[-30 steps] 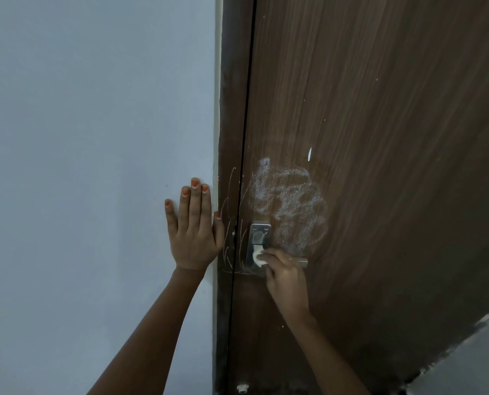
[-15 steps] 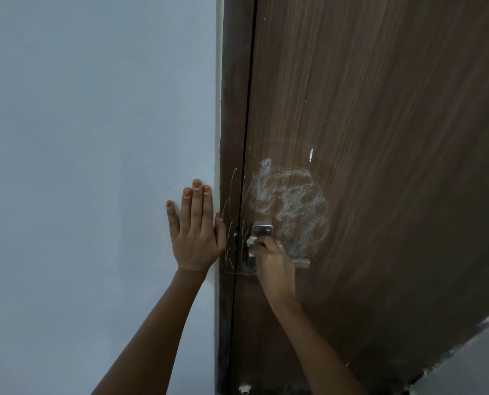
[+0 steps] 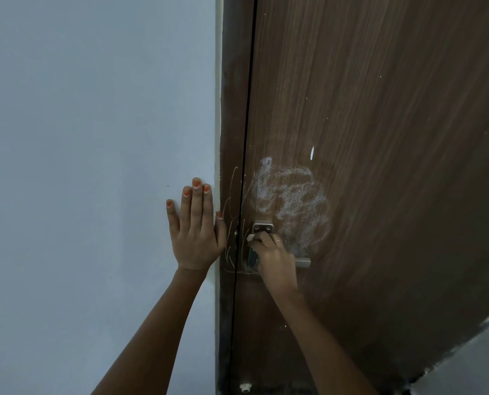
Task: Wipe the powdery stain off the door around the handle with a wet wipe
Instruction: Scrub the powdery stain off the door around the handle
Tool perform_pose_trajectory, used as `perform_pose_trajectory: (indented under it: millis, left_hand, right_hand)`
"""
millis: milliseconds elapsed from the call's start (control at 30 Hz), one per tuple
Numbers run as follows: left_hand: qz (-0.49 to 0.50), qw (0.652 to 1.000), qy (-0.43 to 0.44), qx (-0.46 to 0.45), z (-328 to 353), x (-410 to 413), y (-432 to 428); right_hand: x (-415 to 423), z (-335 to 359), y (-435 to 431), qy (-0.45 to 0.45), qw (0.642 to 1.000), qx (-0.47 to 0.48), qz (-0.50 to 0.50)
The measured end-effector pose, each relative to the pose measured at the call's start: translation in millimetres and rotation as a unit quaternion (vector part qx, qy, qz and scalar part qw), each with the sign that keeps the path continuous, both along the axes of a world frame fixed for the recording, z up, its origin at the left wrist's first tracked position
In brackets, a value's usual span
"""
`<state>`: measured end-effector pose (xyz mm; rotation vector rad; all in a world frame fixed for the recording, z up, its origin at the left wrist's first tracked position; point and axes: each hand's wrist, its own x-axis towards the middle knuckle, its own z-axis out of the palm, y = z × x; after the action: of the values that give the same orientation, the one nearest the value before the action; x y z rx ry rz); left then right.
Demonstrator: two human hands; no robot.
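My left hand (image 3: 195,238) flat on wall (image 3: 95,138), fingers straight. My right hand (image 3: 274,258) curled round wet wipe (image 3: 250,238), pressing it against handle (image 3: 303,262) plate; powdery stain (image 3: 291,201) just above.

A pale blue-grey wall (image 3: 95,138) fills the left half of the view, plain but for a tiny dark speck (image 3: 168,185) near its middle. A narrow white strip (image 3: 217,109) runs down its right edge, touching a dark brown frame (image 3: 233,95) that stands upright beside it. Thin pale scratches (image 3: 230,201) cross the frame at mid-height. A small white fitting (image 3: 245,387) sits at the frame's foot. Grey floor (image 3: 465,366) shows in the lower right corner.
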<state>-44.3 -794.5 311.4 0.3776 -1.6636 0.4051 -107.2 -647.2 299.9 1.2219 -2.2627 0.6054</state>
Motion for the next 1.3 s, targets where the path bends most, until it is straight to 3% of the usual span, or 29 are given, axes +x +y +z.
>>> perform_pose_trajectory:
  millis: [200,467,600,700,933,1133,1300]
  left_hand:
    - [0.002,1.000,0.001,-0.001,1,0,1]
    - [0.000,1.000,-0.001,-0.004,2,1,1]
    - [0.003,1.000,0.002,-0.003,1,1,1]
    - [0.003,1.000,0.000,-0.002,0,0,1]
    - [0.002,1.000,0.000,-0.004,0,0,0]
    - [0.005,1.000,0.004,-0.002,-1,-1,0]
    - [0.001,1.000,0.003,-0.002,-1,-1,0]
  right_hand:
    - [-9,3,3,-0.039,0.997,-0.055,-0.037]
    - [-2,1,-2,0.017,0.999,0.013,0.025]
    - [-11,-3,7,-0.054,0.993,-0.105,-0.023]
    - [-13,9,2,-0.050,0.985,-0.160,-0.036]
    - [-9,19,-17,0.054,0.994,-0.082,0.042]
    - [-13,8,-7,-0.069,0.983,-0.162,-0.047]
    - [-9,12,-11,-0.029,0.989,-0.148,0.000]
